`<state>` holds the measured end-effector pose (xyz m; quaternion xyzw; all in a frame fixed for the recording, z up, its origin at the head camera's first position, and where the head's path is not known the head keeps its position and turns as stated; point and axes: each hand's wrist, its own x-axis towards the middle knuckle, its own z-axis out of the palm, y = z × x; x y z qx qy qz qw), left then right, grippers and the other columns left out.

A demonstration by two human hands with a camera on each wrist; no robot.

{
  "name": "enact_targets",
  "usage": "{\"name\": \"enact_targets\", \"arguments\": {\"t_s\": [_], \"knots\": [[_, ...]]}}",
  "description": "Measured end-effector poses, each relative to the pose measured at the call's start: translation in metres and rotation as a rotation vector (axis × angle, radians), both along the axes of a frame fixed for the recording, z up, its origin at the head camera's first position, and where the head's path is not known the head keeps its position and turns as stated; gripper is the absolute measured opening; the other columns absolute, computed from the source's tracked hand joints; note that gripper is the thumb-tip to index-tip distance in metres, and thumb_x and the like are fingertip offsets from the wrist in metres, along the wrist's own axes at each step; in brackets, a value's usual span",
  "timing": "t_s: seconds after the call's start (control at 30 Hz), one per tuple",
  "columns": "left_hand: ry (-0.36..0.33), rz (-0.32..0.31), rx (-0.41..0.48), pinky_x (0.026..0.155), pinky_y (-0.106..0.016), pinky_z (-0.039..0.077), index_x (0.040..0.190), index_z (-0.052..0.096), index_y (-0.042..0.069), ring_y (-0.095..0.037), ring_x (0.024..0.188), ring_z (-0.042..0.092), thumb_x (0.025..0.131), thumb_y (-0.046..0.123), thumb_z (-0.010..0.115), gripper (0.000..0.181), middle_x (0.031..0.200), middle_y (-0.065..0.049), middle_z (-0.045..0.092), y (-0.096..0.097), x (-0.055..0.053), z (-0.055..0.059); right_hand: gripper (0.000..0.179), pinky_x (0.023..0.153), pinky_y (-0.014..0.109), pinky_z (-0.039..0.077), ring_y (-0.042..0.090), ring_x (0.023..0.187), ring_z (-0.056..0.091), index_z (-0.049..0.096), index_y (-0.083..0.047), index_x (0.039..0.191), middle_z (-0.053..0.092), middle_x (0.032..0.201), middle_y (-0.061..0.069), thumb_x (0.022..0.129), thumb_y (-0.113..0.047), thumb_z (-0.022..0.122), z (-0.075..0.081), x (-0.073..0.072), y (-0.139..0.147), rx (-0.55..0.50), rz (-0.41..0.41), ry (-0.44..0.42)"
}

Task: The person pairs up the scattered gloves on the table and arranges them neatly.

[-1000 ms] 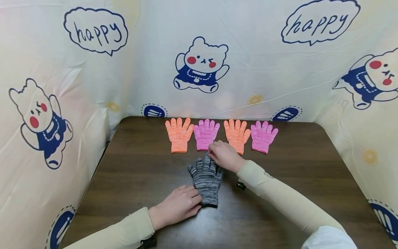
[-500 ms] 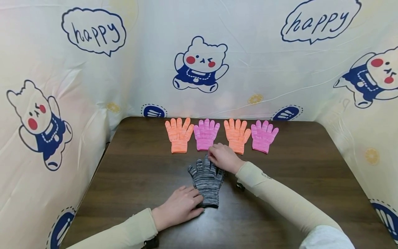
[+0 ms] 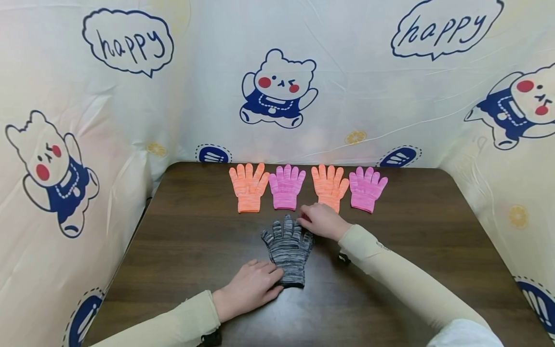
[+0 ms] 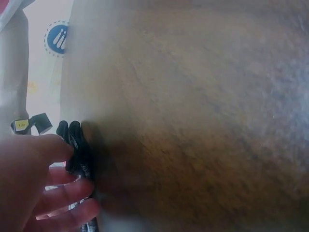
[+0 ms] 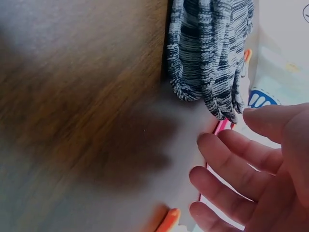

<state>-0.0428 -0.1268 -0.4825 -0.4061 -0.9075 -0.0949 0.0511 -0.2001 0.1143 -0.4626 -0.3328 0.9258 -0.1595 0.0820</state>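
A grey-and-black striped knit glove (image 3: 288, 253) lies flat on the brown table, its fingers pointing away from me. My left hand (image 3: 250, 291) rests at the lower left of its cuff, the forefinger overlapping the edge. In the left wrist view, relaxed fingers (image 4: 67, 193) lie against the dark cuff (image 4: 79, 154). At the glove's upper right my right hand (image 3: 323, 220) stands just beside the fingertips. The right wrist view shows its fingers (image 5: 236, 169) loosely spread with nothing between them, below the striped glove's fingertips (image 5: 207, 63).
Along the table's far edge lies a row of gloves: an orange glove (image 3: 249, 188), a pink glove (image 3: 287, 188), a second orange glove (image 3: 330, 185) and a second pink glove (image 3: 367, 189). A printed cloth (image 3: 199, 96) surrounds the table (image 3: 186, 241) at back and sides.
My right hand has let go of the striped glove's fingertip and moved slightly right, uncovering the fingers. The left hand has shifted a little to the right at the cuff.
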Motion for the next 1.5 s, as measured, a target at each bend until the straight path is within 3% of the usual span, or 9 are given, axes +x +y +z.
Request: {"name": "enact_targets", "arguments": {"t_s": [0.3, 0.5, 0.67, 0.83, 1.03, 1.23, 1.37, 1.5], "knots": [[0.044, -0.005, 0.001, 0.059, -0.027, 0.039, 0.093, 0.068, 0.020, -0.011, 0.074, 0.063, 0.097, 0.029, 0.073, 0.011, 0.084, 0.007, 0.067, 0.002, -0.002, 0.002, 0.014, 0.062, 0.027, 0.053, 0.011, 0.063, 0.055, 0.071, -0.010, 0.096, 0.065, 0.075, -0.003, 0.101, -0.024, 0.070, 0.016, 0.008, 0.014, 0.000, 0.008, -0.115], [0.051, -0.004, 0.001, 0.060, -0.028, 0.038, 0.091, 0.068, 0.021, -0.013, 0.074, 0.061, 0.096, 0.033, 0.073, 0.014, 0.083, 0.007, 0.066, 0.002, -0.001, 0.002, 0.012, 0.065, 0.025, 0.052, 0.008, 0.065, 0.053, 0.073, -0.014, 0.098, 0.063, 0.076, -0.008, 0.100, -0.026, 0.072, 0.012, 0.012, 0.020, 0.050, 0.038, -0.178], [0.077, 0.005, 0.046, 0.069, -0.032, 0.044, 0.094, 0.070, 0.022, -0.015, 0.085, 0.058, 0.098, 0.031, 0.072, 0.010, 0.090, 0.006, 0.063, 0.004, -0.002, 0.002, 0.010, 0.062, 0.024, 0.047, 0.007, 0.064, 0.050, 0.071, -0.016, 0.093, 0.059, 0.072, -0.009, 0.100, -0.023, 0.073, 0.008, 0.014, 0.023, 0.046, 0.081, -0.167], [0.074, -0.018, 0.065, 0.076, -0.033, 0.047, 0.100, 0.074, 0.021, -0.015, 0.097, 0.060, 0.097, 0.023, 0.074, 0.004, 0.101, 0.005, 0.065, 0.008, -0.006, 0.004, 0.011, 0.061, 0.025, 0.047, 0.008, 0.064, 0.050, 0.071, -0.016, 0.090, 0.057, 0.071, -0.008, 0.099, -0.021, 0.073, 0.012, 0.014, 0.024, 0.031, 0.067, -0.185], [0.040, -0.033, 0.093, 0.081, -0.034, 0.051, 0.103, 0.074, 0.018, -0.016, 0.100, 0.060, 0.098, 0.020, 0.072, 0.005, 0.104, 0.003, 0.066, 0.012, -0.009, 0.000, 0.014, 0.063, 0.025, 0.048, 0.009, 0.066, 0.051, 0.069, -0.016, 0.087, 0.058, 0.073, -0.007, 0.099, -0.022, 0.074, 0.011, 0.015, 0.024, 0.071, 0.070, -0.202], [0.004, -0.069, 0.145, 0.102, -0.039, 0.053, 0.117, 0.077, 0.015, -0.022, 0.120, 0.062, 0.100, 0.020, 0.072, 0.019, 0.123, -0.002, 0.069, 0.015, -0.014, -0.005, 0.012, 0.066, 0.027, 0.050, 0.010, 0.068, 0.052, 0.070, -0.017, 0.088, 0.060, 0.074, -0.008, 0.096, -0.024, 0.077, 0.003, 0.016, 0.024, 0.086, 0.073, -0.163], [-0.077, -0.125, 0.128, 0.114, -0.041, 0.046, 0.126, 0.076, 0.013, -0.026, 0.136, 0.057, 0.101, 0.020, 0.070, 0.026, 0.138, -0.007, 0.067, 0.015, -0.017, -0.006, 0.011, 0.069, 0.028, 0.051, 0.012, 0.071, 0.053, 0.072, -0.016, 0.089, 0.061, 0.075, -0.008, 0.096, -0.023, 0.077, 0.000, 0.015, 0.024, 0.087, 0.080, -0.166], [-0.157, -0.158, 0.078, 0.117, -0.040, 0.042, 0.131, 0.074, 0.012, -0.026, 0.142, 0.052, 0.104, 0.020, 0.066, 0.029, 0.145, -0.008, 0.063, 0.016, -0.019, -0.005, 0.010, 0.072, 0.030, 0.052, 0.013, 0.074, 0.053, 0.073, -0.015, 0.089, 0.063, 0.076, -0.007, 0.096, -0.021, 0.077, 0.001, 0.016, 0.023, 0.092, 0.077, -0.184]]}}
